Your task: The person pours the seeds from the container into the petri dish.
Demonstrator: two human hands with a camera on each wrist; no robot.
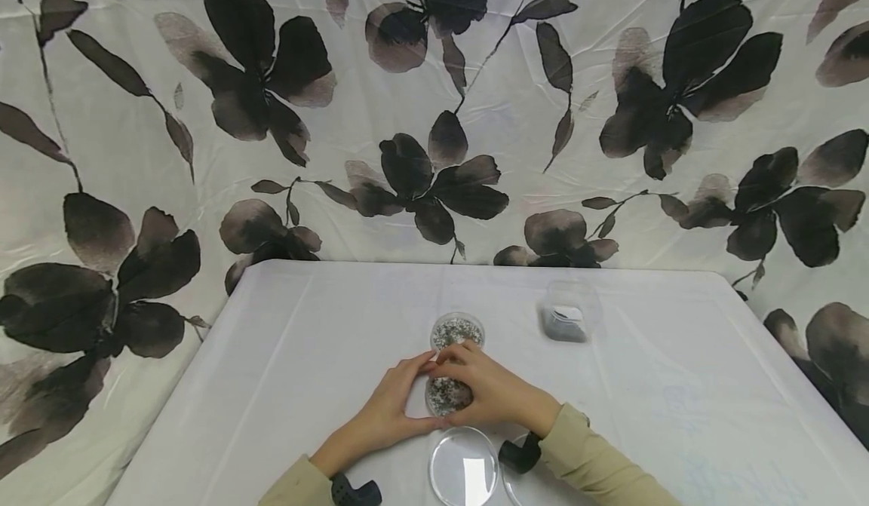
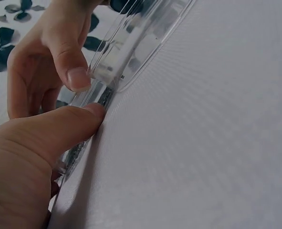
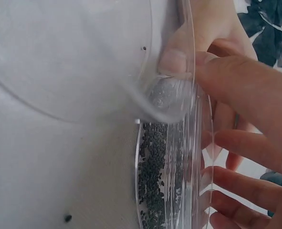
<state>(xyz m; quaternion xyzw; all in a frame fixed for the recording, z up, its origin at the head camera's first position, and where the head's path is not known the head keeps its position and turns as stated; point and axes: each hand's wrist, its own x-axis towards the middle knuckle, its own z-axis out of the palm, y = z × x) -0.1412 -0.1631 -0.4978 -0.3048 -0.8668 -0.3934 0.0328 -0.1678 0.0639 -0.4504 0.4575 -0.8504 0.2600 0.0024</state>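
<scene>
Between both hands sits a round clear petri dish (image 1: 444, 397) of small dark seeds, flat on the white table. My left hand (image 1: 383, 415) grips its left side, the thumb (image 2: 86, 117) against the wall near the table. From the right, my right hand (image 1: 498, 393) holds the dish's rim and lid, its thumb (image 3: 241, 78) along the near edge and the other fingers spread over the far part. Dark seeds (image 3: 152, 176) show through the side wall. Just beyond the hands lies a second seed-filled dish (image 1: 458, 330), partly hidden by the right fingers.
A clear round dish or lid (image 1: 464, 468) lies close in front of the hands, with another clear round piece (image 1: 519, 491) beside it under the right wrist. At the back right stands a clear plastic tub (image 1: 565, 321) with dark contents. A loose seed (image 3: 68, 218) lies on the table.
</scene>
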